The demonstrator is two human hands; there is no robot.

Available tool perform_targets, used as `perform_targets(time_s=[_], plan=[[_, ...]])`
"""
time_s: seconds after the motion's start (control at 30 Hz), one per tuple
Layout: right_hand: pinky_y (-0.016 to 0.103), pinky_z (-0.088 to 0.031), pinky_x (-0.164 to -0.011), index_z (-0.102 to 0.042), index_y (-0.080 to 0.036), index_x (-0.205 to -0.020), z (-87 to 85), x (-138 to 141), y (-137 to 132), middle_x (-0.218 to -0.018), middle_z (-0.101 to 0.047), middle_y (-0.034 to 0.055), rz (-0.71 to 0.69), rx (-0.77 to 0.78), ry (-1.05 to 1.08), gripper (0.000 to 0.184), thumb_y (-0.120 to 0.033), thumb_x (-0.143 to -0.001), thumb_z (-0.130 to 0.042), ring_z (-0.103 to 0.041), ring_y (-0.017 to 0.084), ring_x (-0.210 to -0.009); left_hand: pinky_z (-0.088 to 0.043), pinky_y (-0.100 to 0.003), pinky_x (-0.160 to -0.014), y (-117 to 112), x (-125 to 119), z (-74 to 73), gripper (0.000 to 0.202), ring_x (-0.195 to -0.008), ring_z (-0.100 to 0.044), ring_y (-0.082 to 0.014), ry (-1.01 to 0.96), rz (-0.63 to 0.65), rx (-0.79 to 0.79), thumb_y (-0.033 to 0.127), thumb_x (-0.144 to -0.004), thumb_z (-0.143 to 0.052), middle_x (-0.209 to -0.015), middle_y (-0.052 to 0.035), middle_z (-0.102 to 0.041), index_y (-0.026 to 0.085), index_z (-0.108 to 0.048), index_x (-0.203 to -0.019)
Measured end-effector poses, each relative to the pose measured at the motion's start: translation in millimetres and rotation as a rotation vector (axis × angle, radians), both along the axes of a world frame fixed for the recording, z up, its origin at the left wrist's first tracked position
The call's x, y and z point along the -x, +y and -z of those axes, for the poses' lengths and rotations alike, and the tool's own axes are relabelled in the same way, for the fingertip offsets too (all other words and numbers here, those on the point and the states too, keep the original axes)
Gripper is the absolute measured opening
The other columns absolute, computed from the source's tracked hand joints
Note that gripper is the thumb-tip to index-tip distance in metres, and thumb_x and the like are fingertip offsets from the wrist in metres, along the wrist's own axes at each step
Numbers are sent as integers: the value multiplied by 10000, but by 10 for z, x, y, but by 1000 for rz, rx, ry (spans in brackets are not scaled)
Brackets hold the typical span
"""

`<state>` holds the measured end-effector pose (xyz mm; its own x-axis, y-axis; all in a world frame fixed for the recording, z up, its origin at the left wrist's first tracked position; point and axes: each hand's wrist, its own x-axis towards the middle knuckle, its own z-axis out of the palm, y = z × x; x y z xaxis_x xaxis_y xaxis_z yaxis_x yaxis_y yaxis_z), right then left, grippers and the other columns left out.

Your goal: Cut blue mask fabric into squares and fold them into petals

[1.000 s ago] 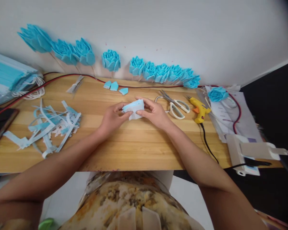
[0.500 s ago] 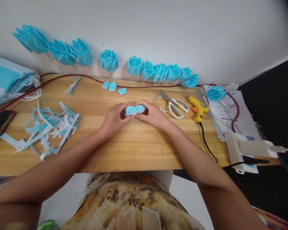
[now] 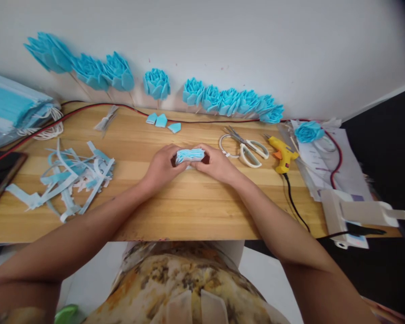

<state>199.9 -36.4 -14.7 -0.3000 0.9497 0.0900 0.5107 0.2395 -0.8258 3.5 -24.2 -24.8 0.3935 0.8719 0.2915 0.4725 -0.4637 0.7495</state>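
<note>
My left hand (image 3: 162, 166) and my right hand (image 3: 216, 164) meet over the middle of the wooden table (image 3: 175, 211). Both pinch a small stack of folded light-blue mask fabric pieces (image 3: 190, 155), held edge-up between the fingertips, so the layered edges show. Three small blue folded petals (image 3: 162, 121) lie on the table just behind the hands.
Blue fabric roses (image 3: 229, 101) line the wall. Cut mask strips (image 3: 70, 177) pile up at left, with a stack of face masks (image 3: 10, 108) and a dark phone (image 3: 0, 173) beyond. Scissors (image 3: 246, 148), a yellow glue gun (image 3: 281, 155), papers (image 3: 327, 157) and a white power strip (image 3: 354, 216) sit at right.
The blue piece was held flat and raised a second ago; both hands have since lowered it and squeezed it into an edge-up stack between the fingertips.
</note>
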Motion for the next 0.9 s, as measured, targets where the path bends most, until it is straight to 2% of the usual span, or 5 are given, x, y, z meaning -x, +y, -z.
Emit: perform_targets(time_s=[0.23, 0.33, 0.43, 0.63, 0.9], plan=[[267, -453, -655, -629, -188, -1020, -45, 18, -26, -909, -690, 14, 68, -67, 35, 271, -300, -778, -679, -598, 148, -740, -369, -253, -581, -30, -21, -47, 134, -625, -494, -123, -210, -65, 231, 285, -774, -681, -673, 20, -571, 168, -616, -765], [274, -483, -676, -625, -208, -1051, -115, 22, -65, -998, -688, 33, 152, -237, 114, 271, -305, -803, -671, -625, 170, -867, -378, -246, -568, -30, -14, -84, 221, -584, -486, -108, -439, -89, 383, 331, -731, -747, -627, 36, -565, 172, -597, -692], [306, -503, -720, -634, -223, -968, -187, 24, -119, -938, -690, 30, 215, -429, 108, 118, -284, -870, -607, -627, 170, -860, -380, -246, -558, -16, -4, -106, 229, -558, -482, -100, -595, -116, 485, 322, -698, -787, -611, 39, -582, 179, -611, -664], [350, -507, -741, -659, -231, -952, -214, 49, -170, -853, -706, 34, 117, -662, -51, 104, -229, -921, -561, -631, 180, -782, -312, -233, -470, -24, 1, -150, 280, -492, -397, -75, -649, -139, 569, 363, -661, -812, -571, 49, -525, 183, -598, -662], [374, -507, -763, -667, -231, -1023, -176, 57, -146, -906, -727, 50, 86, -766, -111, 141, -202, -902, -600, -649, 205, -844, -301, -217, -432, -45, -14, -180, 316, -473, -372, -57, -711, -112, 624, 371, -626, -828, -575, 51, -511, 167, -587, -651]])
